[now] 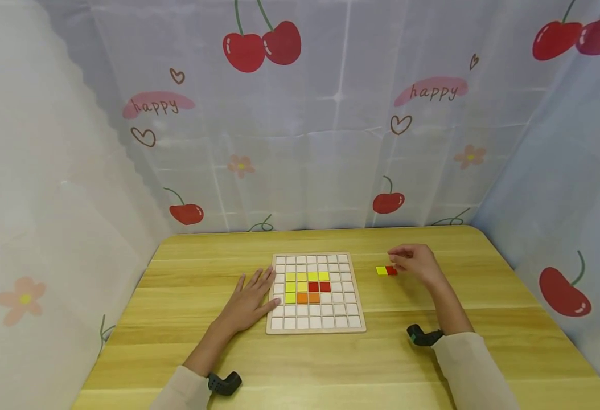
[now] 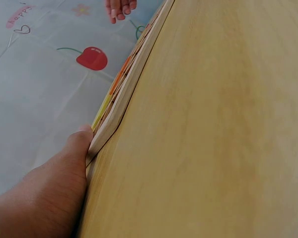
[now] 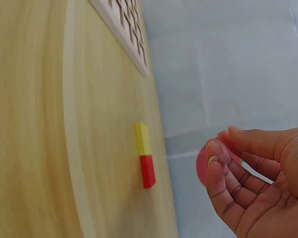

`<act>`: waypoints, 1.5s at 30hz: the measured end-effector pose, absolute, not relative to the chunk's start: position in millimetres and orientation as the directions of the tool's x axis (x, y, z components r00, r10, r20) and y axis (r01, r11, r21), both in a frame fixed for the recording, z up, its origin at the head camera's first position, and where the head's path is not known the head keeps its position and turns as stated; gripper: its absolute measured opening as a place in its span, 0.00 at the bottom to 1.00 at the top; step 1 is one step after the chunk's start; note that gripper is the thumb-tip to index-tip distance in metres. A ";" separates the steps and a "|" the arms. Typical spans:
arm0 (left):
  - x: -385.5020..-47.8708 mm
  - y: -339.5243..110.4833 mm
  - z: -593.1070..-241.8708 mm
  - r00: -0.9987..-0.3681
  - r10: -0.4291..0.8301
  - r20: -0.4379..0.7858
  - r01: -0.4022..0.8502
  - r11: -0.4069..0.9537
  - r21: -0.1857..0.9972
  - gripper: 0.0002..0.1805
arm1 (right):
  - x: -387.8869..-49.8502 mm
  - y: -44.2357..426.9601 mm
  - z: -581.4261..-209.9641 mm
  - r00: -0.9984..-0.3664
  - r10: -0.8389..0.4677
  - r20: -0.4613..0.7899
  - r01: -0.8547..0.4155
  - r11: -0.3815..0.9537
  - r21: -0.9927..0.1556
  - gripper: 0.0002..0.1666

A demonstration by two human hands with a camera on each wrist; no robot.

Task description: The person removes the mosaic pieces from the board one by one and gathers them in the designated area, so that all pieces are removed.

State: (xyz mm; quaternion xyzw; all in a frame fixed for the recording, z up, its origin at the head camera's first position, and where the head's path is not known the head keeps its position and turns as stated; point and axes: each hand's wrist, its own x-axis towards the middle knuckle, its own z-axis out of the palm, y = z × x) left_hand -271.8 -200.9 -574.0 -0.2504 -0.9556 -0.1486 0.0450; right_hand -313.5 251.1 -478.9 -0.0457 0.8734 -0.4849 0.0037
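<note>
A square wooden grid board (image 1: 316,331) lies mid-table. Several yellow tiles (image 1: 290,287), two red tiles (image 1: 324,287) and two orange tiles (image 1: 308,298) fill some of its cells. My left hand (image 1: 249,300) rests flat with spread fingers along the board's left edge, its thumb over the rim; in the left wrist view that thumb (image 2: 79,141) touches the board's corner. Right of the board, a loose yellow tile (image 3: 142,139) and red tile (image 3: 147,171) lie end to end. Just above them hovers my right hand (image 1: 416,263), fingers loosely bent, with nothing visible between thumb and fingertips.
The wood-grain table (image 1: 315,370) reaches back to a curtain (image 1: 320,142) printed with cherries, which also hangs at both sides. A dark wrist camera (image 1: 225,384) sits on the left wrist and another camera (image 1: 424,335) on the right.
</note>
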 end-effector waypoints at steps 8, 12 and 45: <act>-271.4 -201.0 -573.5 -0.872 0.467 0.147 0.490 0.831 0.264 0.44 | -308.1 231.3 -473.9 -0.986 -0.150 0.068 -0.136 0.509 -0.850 0.13; -270.3 -200.3 -572.0 -0.870 0.468 0.154 0.492 0.828 0.268 0.44 | -306.6 220.6 -475.6 -0.980 -0.181 0.082 -0.165 0.511 -0.844 0.11; -267.8 -198.8 -564.6 -0.860 0.479 0.177 0.510 0.819 0.263 0.42 | -315.2 146.9 -498.6 -0.914 -0.390 0.108 -0.341 0.598 -0.725 0.05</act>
